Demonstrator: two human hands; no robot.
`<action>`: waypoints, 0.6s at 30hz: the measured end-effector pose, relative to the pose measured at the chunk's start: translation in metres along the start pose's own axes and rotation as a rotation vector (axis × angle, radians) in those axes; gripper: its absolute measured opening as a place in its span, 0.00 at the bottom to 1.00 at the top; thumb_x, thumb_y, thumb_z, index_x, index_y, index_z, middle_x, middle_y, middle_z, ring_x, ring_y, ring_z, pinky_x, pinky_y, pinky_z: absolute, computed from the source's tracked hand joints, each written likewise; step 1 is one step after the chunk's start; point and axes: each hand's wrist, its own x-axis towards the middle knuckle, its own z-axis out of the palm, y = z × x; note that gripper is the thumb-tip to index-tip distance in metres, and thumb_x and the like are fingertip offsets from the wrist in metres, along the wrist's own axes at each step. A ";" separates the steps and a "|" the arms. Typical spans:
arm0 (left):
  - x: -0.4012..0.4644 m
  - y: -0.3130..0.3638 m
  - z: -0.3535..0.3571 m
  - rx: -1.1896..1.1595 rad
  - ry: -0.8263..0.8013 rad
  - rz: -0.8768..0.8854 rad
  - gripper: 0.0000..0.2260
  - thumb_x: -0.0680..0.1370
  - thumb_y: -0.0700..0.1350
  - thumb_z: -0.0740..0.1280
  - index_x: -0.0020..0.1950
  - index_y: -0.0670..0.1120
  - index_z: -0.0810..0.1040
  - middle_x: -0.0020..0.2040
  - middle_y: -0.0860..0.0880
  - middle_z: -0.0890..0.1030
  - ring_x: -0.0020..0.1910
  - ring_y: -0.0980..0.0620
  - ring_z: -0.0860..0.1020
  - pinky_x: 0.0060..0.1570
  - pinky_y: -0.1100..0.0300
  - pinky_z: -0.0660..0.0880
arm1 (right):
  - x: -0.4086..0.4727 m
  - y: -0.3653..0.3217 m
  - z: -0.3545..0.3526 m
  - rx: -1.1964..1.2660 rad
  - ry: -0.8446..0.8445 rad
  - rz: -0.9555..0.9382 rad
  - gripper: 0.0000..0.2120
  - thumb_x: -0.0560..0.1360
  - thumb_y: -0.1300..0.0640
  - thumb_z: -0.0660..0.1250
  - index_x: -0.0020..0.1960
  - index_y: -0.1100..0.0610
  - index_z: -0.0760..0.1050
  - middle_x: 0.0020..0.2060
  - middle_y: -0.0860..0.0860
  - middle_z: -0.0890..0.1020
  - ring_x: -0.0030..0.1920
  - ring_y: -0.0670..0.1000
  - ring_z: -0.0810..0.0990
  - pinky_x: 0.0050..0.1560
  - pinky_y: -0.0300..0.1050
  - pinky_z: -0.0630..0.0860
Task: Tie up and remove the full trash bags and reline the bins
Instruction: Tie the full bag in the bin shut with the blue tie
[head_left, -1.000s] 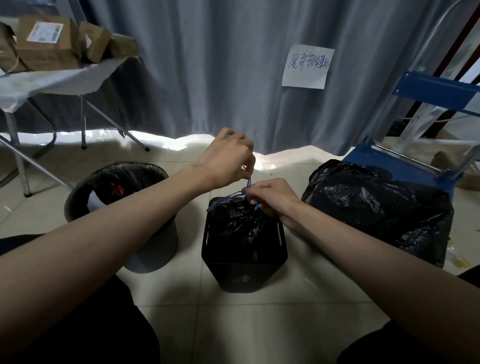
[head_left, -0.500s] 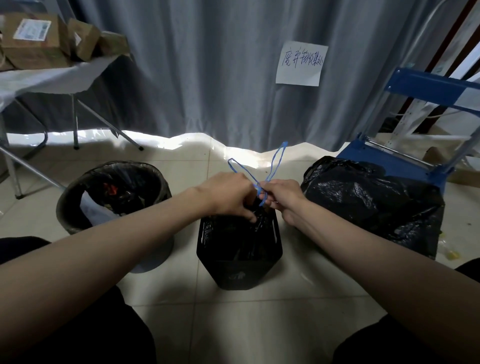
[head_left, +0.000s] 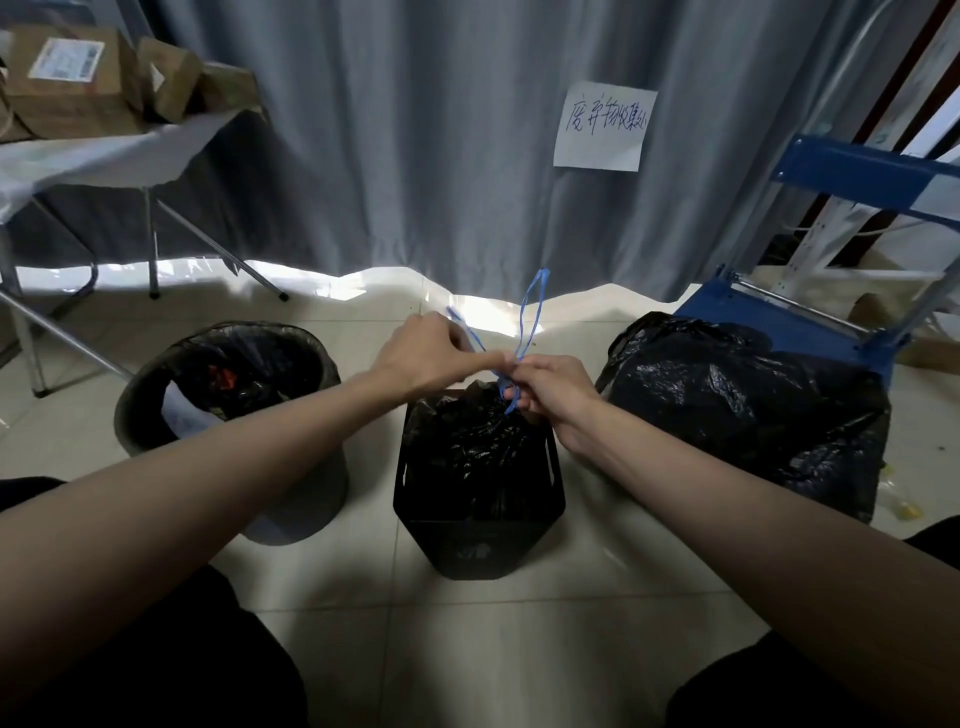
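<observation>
A small black bin (head_left: 478, 540) stands on the tiled floor in the middle, holding a full black trash bag (head_left: 467, 441) gathered at its top. A blue drawstring (head_left: 530, 312) rises from the bag's neck in two loops. My left hand (head_left: 431, 353) pinches one loop, just left of the knot. My right hand (head_left: 550, 389) grips the drawstring at the bag's neck, fingers closed around it. The two hands nearly touch above the bin.
A round grey bin (head_left: 291, 493) lined with a black bag full of rubbish stands to the left. A large full black bag (head_left: 753, 405) lies to the right against a blue cart (head_left: 810, 322). A folding table (head_left: 104, 156) with cardboard boxes is back left; a grey curtain hangs behind.
A second ago the drawstring lay low between my hands; since then two loops have risen above the bag's neck. My left hand dropped, then drew slightly left.
</observation>
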 end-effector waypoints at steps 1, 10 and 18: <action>0.003 0.000 -0.003 -0.134 0.004 -0.028 0.27 0.64 0.70 0.72 0.34 0.44 0.81 0.28 0.50 0.82 0.27 0.53 0.78 0.36 0.57 0.77 | -0.001 0.001 0.000 -0.009 -0.009 -0.009 0.07 0.77 0.63 0.68 0.49 0.66 0.82 0.31 0.54 0.79 0.22 0.41 0.72 0.27 0.32 0.70; 0.016 -0.002 -0.017 -0.586 -0.114 -0.097 0.04 0.70 0.32 0.74 0.43 0.32 0.82 0.38 0.42 0.83 0.30 0.52 0.79 0.35 0.64 0.78 | 0.000 0.003 -0.001 0.047 0.016 -0.030 0.03 0.76 0.63 0.70 0.46 0.63 0.81 0.37 0.57 0.82 0.28 0.46 0.81 0.29 0.34 0.76; 0.025 -0.008 -0.032 -0.180 -0.087 -0.041 0.03 0.66 0.35 0.77 0.36 0.42 0.86 0.36 0.41 0.85 0.31 0.52 0.80 0.33 0.66 0.76 | 0.000 0.002 -0.009 0.140 0.020 -0.004 0.02 0.76 0.65 0.70 0.48 0.65 0.80 0.42 0.58 0.83 0.36 0.51 0.85 0.37 0.36 0.82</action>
